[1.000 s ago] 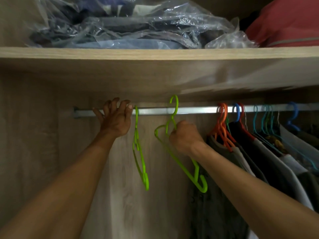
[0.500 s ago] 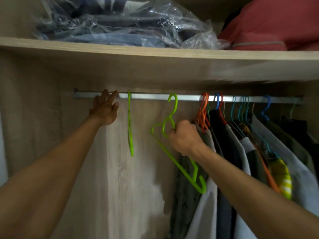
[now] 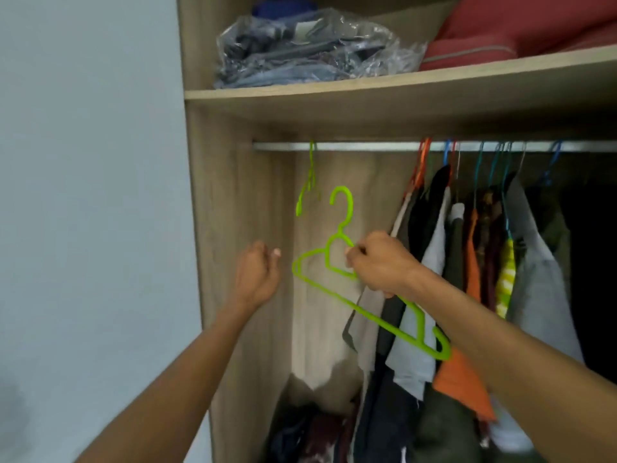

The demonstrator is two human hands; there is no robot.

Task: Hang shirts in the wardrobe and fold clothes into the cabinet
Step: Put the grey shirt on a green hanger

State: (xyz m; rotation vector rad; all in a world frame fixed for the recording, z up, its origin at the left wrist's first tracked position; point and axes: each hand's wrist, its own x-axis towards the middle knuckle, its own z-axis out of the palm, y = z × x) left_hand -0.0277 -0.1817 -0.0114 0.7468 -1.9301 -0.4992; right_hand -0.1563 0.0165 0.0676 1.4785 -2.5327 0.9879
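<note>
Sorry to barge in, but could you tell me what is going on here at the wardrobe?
A person stands at an open wardrobe. The right hand grips an empty green hanger, held below the rail and clear of it. The left hand holds nothing, its fingers loosely curled. A second green hanger hangs bare on the rail, with shirts packed to its right. No shirt is on the held hanger yet.

Glossy plastic hanger (image 3: 337,262), wood-grain wardrobe (image 3: 233,195)
</note>
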